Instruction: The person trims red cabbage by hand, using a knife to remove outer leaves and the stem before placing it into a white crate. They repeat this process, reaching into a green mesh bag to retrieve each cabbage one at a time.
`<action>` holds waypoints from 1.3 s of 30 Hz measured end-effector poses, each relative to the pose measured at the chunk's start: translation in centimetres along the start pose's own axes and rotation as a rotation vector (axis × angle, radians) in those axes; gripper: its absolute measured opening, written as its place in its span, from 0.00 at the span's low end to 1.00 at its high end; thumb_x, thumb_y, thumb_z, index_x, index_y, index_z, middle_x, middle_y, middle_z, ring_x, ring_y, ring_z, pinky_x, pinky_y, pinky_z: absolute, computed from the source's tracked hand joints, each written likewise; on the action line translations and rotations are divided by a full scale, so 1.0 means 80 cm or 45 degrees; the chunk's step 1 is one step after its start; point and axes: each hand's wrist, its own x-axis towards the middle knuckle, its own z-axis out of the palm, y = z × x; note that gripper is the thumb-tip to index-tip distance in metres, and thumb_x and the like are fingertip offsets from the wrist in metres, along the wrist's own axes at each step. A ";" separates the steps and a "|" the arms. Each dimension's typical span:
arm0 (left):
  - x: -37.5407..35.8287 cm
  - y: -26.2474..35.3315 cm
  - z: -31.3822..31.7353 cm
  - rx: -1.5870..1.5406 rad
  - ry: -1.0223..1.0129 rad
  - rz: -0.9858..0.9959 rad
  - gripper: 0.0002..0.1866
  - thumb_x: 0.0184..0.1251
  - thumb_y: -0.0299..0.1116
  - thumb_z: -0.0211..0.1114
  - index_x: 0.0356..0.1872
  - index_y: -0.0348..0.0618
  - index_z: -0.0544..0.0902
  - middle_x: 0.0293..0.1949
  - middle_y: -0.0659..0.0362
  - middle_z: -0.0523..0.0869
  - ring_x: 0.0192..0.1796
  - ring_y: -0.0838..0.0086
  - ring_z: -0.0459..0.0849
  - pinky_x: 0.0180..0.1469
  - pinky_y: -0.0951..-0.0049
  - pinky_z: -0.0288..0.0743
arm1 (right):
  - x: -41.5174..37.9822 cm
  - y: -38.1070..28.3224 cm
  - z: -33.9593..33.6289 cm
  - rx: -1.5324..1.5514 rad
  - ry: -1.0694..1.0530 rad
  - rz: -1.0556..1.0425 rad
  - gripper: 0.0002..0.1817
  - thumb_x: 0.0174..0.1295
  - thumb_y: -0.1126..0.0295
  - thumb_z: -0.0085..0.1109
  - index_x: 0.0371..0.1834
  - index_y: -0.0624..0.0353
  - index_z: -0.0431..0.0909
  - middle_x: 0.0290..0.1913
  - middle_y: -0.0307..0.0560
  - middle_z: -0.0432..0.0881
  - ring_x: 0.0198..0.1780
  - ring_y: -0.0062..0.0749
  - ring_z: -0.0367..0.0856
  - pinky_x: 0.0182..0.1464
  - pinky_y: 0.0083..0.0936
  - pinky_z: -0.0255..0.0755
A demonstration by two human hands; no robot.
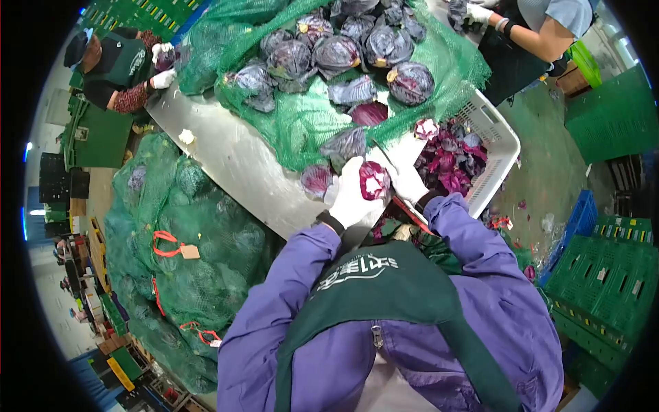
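My left hand (351, 196), in a white glove, is closed around a red cabbage (368, 180) whose pale cut stem end faces up. My right hand (410, 184), also gloved, is closed beside the cabbage on what looks like a knife (386, 155). Its thin blade points away from me; the handle is hidden in the glove. Just beyond the cabbage lies a loose outer leaf (344, 145). To the left of my left hand, a purple cabbage piece (316, 180) rests on the metal table (233, 161).
Several red cabbages (336, 55) lie on an open green net (302, 130). A white crate (506, 147) of trimmed leaves stands right. Filled net sacks (199, 220) are at left. Two co-workers (123, 75) (549, 31) handle cabbages across the table. Green crates (604, 275) are stacked right.
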 end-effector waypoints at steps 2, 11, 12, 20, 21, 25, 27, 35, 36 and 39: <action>-0.005 0.003 -0.005 -0.039 -0.007 -0.115 0.59 0.34 0.35 0.81 0.71 0.35 0.53 0.66 0.44 0.60 0.69 0.51 0.60 0.73 0.60 0.55 | -0.007 -0.009 -0.002 0.101 -0.159 0.152 0.23 0.71 0.65 0.40 0.68 0.56 0.66 0.66 0.59 0.69 0.69 0.52 0.64 0.71 0.37 0.55; 0.022 0.004 0.003 -0.063 -0.033 -0.258 0.62 0.33 0.42 0.80 0.71 0.30 0.51 0.64 0.39 0.60 0.66 0.48 0.63 0.70 0.57 0.59 | -0.005 -0.060 -0.021 -0.019 -0.064 0.097 0.24 0.72 0.61 0.44 0.68 0.57 0.64 0.56 0.61 0.75 0.55 0.55 0.75 0.58 0.40 0.70; 0.020 0.006 0.005 -0.064 -0.038 -0.259 0.62 0.33 0.42 0.80 0.71 0.30 0.51 0.64 0.39 0.60 0.66 0.48 0.63 0.70 0.57 0.59 | -0.005 -0.058 -0.018 0.017 -0.017 0.105 0.22 0.71 0.63 0.46 0.66 0.57 0.67 0.55 0.60 0.75 0.54 0.54 0.75 0.58 0.38 0.69; 0.002 0.025 0.003 0.086 0.041 -0.076 0.60 0.37 0.36 0.80 0.72 0.33 0.51 0.66 0.41 0.59 0.69 0.50 0.60 0.72 0.59 0.56 | 0.002 -0.010 -0.004 0.037 0.123 0.192 0.18 0.67 0.59 0.53 0.47 0.66 0.75 0.43 0.63 0.79 0.48 0.58 0.77 0.52 0.45 0.71; -0.003 0.022 0.000 0.090 0.026 -0.066 0.59 0.38 0.34 0.80 0.72 0.34 0.50 0.67 0.42 0.59 0.69 0.50 0.60 0.72 0.59 0.55 | -0.002 -0.006 0.000 0.011 0.135 0.187 0.19 0.65 0.59 0.55 0.47 0.66 0.75 0.43 0.63 0.79 0.48 0.58 0.77 0.52 0.45 0.71; -0.016 0.019 -0.007 0.080 0.042 -0.021 0.60 0.38 0.34 0.80 0.73 0.36 0.51 0.69 0.43 0.60 0.71 0.51 0.59 0.73 0.58 0.54 | 0.007 0.013 0.011 0.140 -0.063 0.448 0.23 0.61 0.59 0.59 0.53 0.63 0.74 0.43 0.63 0.80 0.48 0.58 0.78 0.51 0.44 0.72; -0.010 0.025 -0.011 0.086 -0.037 0.007 0.59 0.38 0.34 0.80 0.73 0.37 0.51 0.69 0.44 0.60 0.72 0.53 0.59 0.73 0.59 0.54 | 0.004 0.018 -0.010 0.012 -0.035 0.466 0.24 0.60 0.59 0.60 0.55 0.62 0.74 0.44 0.64 0.80 0.47 0.58 0.78 0.51 0.44 0.73; -0.026 0.011 -0.025 -0.057 -0.058 -0.160 0.66 0.38 0.34 0.82 0.74 0.34 0.41 0.72 0.42 0.54 0.74 0.52 0.56 0.74 0.61 0.54 | -0.010 -0.055 -0.045 -0.093 0.084 0.373 0.36 0.57 0.48 0.65 0.65 0.57 0.69 0.26 0.48 0.80 0.29 0.39 0.81 0.33 0.32 0.75; -0.025 0.013 -0.023 -0.059 -0.062 -0.166 0.66 0.38 0.34 0.82 0.74 0.34 0.41 0.72 0.42 0.54 0.74 0.52 0.56 0.74 0.61 0.54 | -0.007 -0.087 -0.062 -0.082 -0.092 0.344 0.36 0.58 0.47 0.64 0.66 0.55 0.68 0.29 0.48 0.81 0.31 0.39 0.82 0.35 0.32 0.76; -0.016 0.026 -0.024 0.083 -0.088 -0.100 0.66 0.38 0.30 0.81 0.75 0.33 0.39 0.69 0.41 0.59 0.70 0.55 0.64 0.71 0.63 0.61 | 0.000 -0.097 -0.059 -0.124 -0.268 0.171 0.28 0.57 0.50 0.63 0.60 0.49 0.76 0.38 0.49 0.82 0.43 0.42 0.81 0.48 0.35 0.74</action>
